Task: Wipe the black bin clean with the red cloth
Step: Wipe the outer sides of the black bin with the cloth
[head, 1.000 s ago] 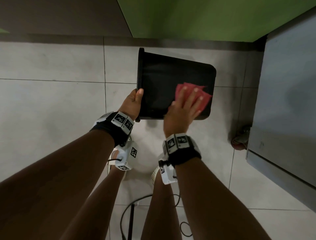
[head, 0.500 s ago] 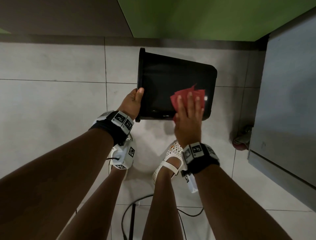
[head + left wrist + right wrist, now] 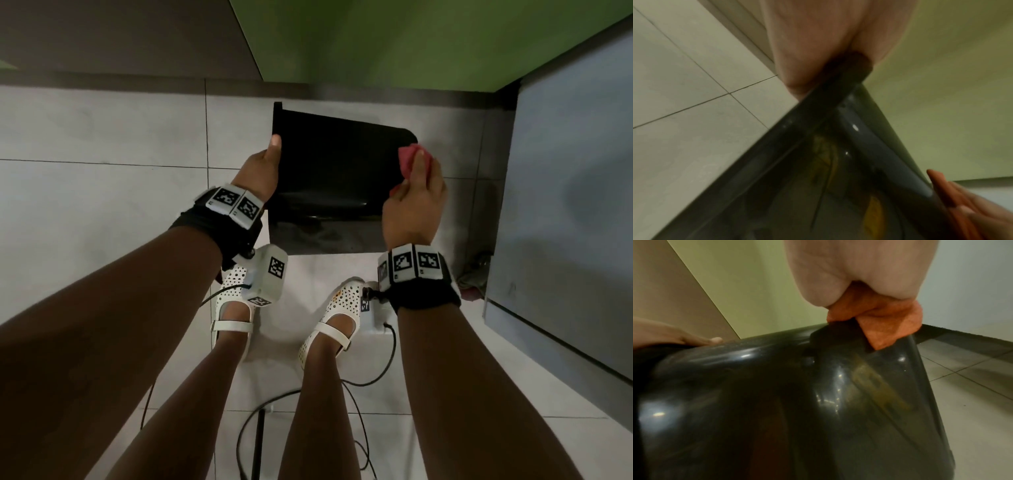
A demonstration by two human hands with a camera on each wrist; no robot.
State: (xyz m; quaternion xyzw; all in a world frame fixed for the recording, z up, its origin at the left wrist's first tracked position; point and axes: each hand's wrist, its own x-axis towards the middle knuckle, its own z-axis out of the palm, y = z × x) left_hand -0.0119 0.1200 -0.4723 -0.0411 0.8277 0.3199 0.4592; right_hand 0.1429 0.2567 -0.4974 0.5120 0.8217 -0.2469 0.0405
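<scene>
Shifted from flat-palm wiping on bin wall to bunched cloth at base corner | black bin (image 3: pixel 329 178) held sideways above floor (image 3: pixel 102 212), exposing walls | red cloth (image 3: pixel 409 159) pinched in right hand (image 3: pixel 412 202) | left hand (image 3: pixel 260 174) clamps rim, steadying | right wrist view alone shows yellowish streak on wall

Indoor room, maybe home, pale floor tiles (image 3: pixel 102 212), green wall (image 3: pixel 411 41)
</scene>
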